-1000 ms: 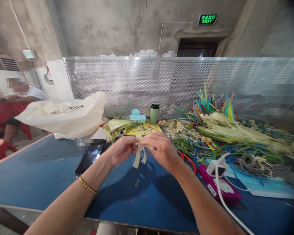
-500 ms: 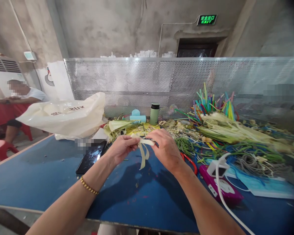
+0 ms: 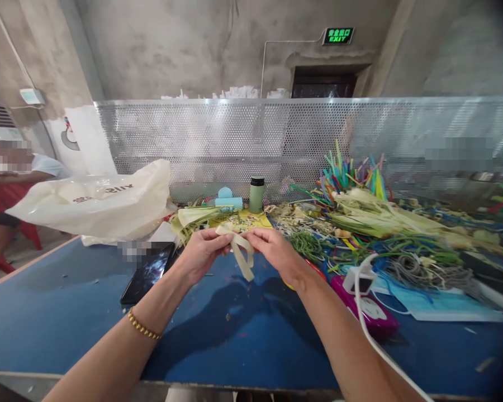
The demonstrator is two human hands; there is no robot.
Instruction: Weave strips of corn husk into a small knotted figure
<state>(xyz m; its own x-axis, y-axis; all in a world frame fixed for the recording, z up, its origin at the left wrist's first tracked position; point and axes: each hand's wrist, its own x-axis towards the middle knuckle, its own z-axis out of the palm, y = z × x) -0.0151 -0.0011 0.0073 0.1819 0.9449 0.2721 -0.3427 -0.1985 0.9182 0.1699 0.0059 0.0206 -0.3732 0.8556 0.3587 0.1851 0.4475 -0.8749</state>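
A pale strip of corn husk is held between my two hands above the blue table, folded over with its loose end hanging down. My left hand pinches it between thumb and fingers at its upper left. On the other side, my right hand has thumb and fingertips closed on the strip's right part. The exact grip of the right fingertips is partly hidden. Behind the hands lies a bundle of pale green husks beside a yellow sheet strewn with scraps.
Left stand a dark tablet and a large white plastic bag. A green bottle is at the back. Husks, green cords, a purple power strip and its white cable lie right. A person sits far left.
The view has turned a little to the right. The husk strip's hanging end has swung and now forms a loop toward my right hand, whose fingers have shifted their hold.
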